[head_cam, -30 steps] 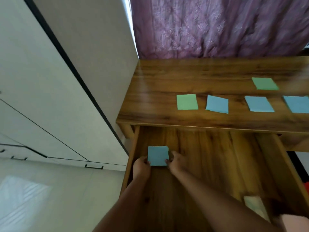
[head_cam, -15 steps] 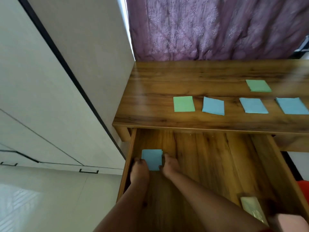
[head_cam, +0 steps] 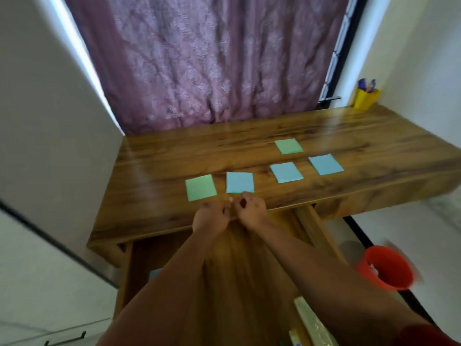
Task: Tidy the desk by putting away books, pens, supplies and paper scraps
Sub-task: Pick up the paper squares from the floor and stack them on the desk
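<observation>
Several paper squares lie on the wooden desk [head_cam: 349, 136]: a green note [head_cam: 200, 187], three blue notes [head_cam: 240, 182] [head_cam: 286, 172] [head_cam: 325, 164] and a second green note [head_cam: 288, 146] farther back. My left hand [head_cam: 210, 216] and my right hand [head_cam: 250, 208] are side by side at the desk's front edge, just below the nearest blue note, with loosely curled fingers and nothing in them. Below my arms the drawer [head_cam: 124, 270] stands pulled out. A corner of another blue note [head_cam: 155, 272] shows inside it at the left.
A yellow cup with pens [head_cam: 365, 98] stands at the desk's back right corner. A red bucket [head_cam: 385, 270] sits on the floor to the right. A pale flat book-like item [head_cam: 311, 320] lies in the drawer's right side. A purple curtain hangs behind; a white wardrobe stands left.
Both hands have let go of the blue note in the drawer and risen to the desk's front edge, near the nearest blue note. The view has tilted up and right.
</observation>
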